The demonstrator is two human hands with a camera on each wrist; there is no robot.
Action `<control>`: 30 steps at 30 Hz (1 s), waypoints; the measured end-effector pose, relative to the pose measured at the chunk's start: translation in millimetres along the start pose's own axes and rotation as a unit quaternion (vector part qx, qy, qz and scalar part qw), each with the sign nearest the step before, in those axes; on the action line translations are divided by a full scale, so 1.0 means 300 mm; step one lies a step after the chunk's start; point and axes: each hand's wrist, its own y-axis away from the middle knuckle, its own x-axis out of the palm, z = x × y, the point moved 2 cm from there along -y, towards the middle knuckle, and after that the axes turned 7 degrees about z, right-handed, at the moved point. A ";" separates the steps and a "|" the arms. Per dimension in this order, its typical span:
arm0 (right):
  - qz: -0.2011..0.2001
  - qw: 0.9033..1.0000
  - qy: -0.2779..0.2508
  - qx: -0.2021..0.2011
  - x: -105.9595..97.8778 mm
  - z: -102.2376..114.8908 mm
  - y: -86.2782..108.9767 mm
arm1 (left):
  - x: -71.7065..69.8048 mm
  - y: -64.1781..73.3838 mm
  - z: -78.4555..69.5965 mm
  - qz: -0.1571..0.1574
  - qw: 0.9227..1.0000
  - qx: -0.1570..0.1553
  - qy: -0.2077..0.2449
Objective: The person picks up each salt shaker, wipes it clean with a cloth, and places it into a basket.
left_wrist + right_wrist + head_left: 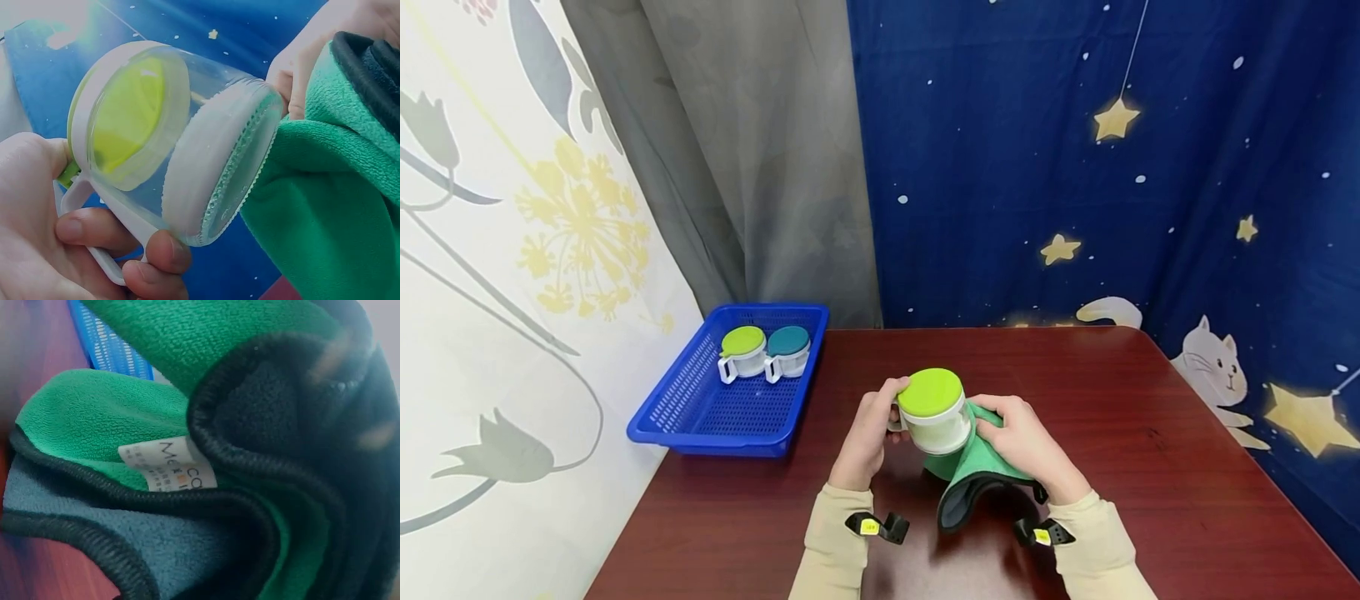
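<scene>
My left hand (867,435) grips the white handle (119,219) of a clear seasoning jar (938,423) with a lime-green lid (931,392). Some white stuff shows in the jar's lower part in the left wrist view. The jar is held above the table, tilted. My right hand (1021,442) holds a green cleaning cloth (981,458) with a dark grey back against the jar's right side. In the right wrist view the bunched cloth (100,419), with dark edging and a white label (169,464), fills most of the picture and hides the right fingers.
A blue plastic basket (715,448) stands at the table's left side. Inside are two similar handled jars, one with a lime lid (742,340) and one with a teal lid (788,340). The dark red-brown table (1150,433) meets curtains at the back.
</scene>
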 end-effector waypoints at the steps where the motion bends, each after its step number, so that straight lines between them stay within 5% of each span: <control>1: -0.002 1.000 -0.002 0.000 0.001 0.000 0.001 | 0.000 0.000 0.000 0.002 1.000 0.000 -0.001; 8: -0.021 1.000 -0.003 0.005 -0.003 0.012 0.005 | 0.003 0.004 0.000 0.014 1.000 -0.007 -0.011; 30: 0.002 0.997 -0.074 -0.020 -0.078 0.090 -0.035 | 0.026 0.007 -0.007 0.028 0.998 -0.030 -0.041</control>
